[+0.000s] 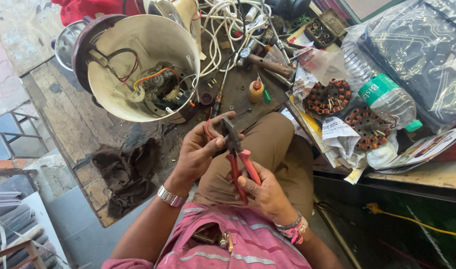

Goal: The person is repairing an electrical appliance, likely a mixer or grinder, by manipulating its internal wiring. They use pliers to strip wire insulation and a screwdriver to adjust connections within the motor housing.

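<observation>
Right hand (pixel 263 192) gripping red-handled pliers (pixel 236 152), left hand (pixel 200 149) pinching a red wire (pixel 207 128) at the pliers' tip, open appliance (pixel 143 65) lying on the workbench (pixel 73 119) just beyond

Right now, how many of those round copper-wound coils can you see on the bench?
2. One coil lies beside the plastic bottle; the other coil sits just below the bottle, on papers. More may be hidden under the clutter.

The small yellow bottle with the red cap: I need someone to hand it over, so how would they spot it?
Start at the big cream appliance shell lying open on the wooden bench. Right of it, beside a green-handled tool, stands the small yellow bottle, the only red-capped container there.
</observation>
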